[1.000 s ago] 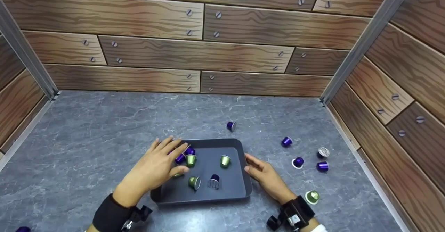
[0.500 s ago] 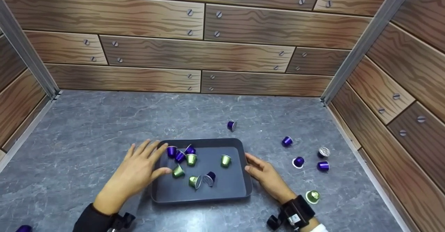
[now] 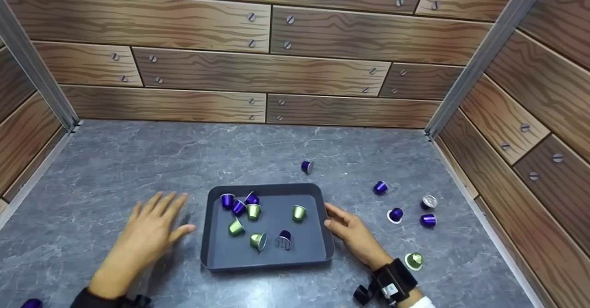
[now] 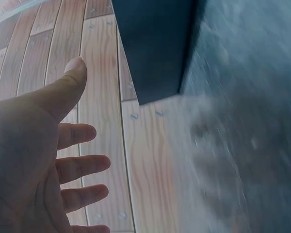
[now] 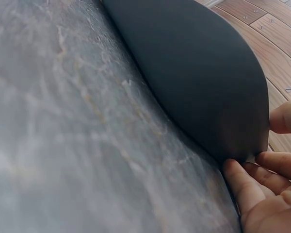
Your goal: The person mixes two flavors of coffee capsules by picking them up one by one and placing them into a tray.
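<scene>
- Head view: wood-patterned walls (image 3: 299,82) stand at the far, left and right sides, probably to bound the space.
- Grey table (image 3: 138,156) bears everything loose.
- Tray (image 3: 274,216) lies flat at the near middle, between the hands; its low sides would stop round things rolling out.
- Left hand (image 3: 140,241) is spread wide, fingers nearly straight, holding nothing, just left of the tray and apart from it.
- Right hand (image 3: 354,235) grips the tray's right side lightly, thumb at the rim, bent fingers against the outer wall; that hold seems meant to keep it from sliding.
- Inside the tray are four green pods (image 3: 298,214) and four purple pods (image 3: 227,201); three purple and one green bunch toward the far left.
- Outside, five pods lie right of the tray, one beyond its far rim, one at the near left. Two on the right rest on their wide rims, likely steadier than those on their sides.
</scene>
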### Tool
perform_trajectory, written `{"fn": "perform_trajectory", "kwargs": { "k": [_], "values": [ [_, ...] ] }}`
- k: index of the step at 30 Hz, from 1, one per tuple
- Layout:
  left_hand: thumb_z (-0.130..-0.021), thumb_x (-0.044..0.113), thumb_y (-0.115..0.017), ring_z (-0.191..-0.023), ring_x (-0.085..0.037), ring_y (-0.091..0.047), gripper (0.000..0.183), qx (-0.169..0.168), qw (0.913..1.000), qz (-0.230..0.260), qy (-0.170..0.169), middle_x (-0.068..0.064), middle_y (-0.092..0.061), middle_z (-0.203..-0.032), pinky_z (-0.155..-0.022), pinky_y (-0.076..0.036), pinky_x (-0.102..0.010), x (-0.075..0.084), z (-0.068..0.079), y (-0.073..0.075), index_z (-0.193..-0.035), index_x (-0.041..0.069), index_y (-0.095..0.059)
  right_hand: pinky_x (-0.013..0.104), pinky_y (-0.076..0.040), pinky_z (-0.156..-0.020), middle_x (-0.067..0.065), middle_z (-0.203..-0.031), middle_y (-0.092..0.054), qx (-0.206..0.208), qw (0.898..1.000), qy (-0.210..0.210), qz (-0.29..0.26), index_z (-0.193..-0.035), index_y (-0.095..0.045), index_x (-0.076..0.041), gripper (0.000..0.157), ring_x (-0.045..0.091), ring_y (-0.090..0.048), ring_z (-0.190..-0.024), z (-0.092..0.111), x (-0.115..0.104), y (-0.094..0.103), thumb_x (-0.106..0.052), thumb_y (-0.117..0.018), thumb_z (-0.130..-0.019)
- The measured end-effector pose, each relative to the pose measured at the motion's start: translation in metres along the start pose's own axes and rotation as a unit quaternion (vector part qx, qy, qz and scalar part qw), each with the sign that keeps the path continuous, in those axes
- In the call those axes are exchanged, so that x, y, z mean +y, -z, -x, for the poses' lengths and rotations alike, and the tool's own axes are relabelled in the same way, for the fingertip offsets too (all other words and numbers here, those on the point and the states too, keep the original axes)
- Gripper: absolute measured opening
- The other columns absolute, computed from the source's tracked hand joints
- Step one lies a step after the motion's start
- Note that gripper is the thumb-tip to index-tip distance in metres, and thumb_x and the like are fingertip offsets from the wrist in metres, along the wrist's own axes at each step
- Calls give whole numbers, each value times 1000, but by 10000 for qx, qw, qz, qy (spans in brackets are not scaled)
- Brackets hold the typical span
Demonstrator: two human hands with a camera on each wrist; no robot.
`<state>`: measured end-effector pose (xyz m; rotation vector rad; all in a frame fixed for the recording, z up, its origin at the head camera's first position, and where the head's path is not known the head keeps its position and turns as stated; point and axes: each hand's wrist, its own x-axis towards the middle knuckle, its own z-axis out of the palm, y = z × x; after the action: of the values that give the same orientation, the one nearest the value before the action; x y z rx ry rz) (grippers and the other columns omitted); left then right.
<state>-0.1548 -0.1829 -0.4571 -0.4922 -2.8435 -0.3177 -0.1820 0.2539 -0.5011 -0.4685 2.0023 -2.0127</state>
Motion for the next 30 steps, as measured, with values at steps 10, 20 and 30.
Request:
{"fn": "perform_trajectory", "kwargs": {
  "k": [10,20,30],
  "values": [
    [-83,53,-51,-116,-44,-32,65,276,9985,-77,470,-21,-42,-127,-90,-19,-68,-36,32,12,-132,11,-39,37,-35,-97,26,-136,-30,130,9998,-64,112,-136,-25,7,54,37,-35,-122,1,-3,0,-7,-50,-90],
    [-85,53,-47,-111,-48,-33,67,-48,9933,-236,1131,-27,-40,-124,-84,-20,-71,-63,67,22,-131,6,-37,46,-32,-98,33,-135,-26,-13,10000,-46,28,-135,-19,11,55,44,-33,-120,1,-10,-6,-3,-47,-90],
    [-79,66,-42,-103,-57,-31,84,-900,9654,-752,2329,-37,-36,-120,-82,-20,-72,-85,98,21,-126,-2,-37,45,-31,-98,33,-135,-26,-61,10000,-29,19,-135,-18,13,55,43,-31,-121,-2,-12,-5,-4,-47,-91]
  ]
}}
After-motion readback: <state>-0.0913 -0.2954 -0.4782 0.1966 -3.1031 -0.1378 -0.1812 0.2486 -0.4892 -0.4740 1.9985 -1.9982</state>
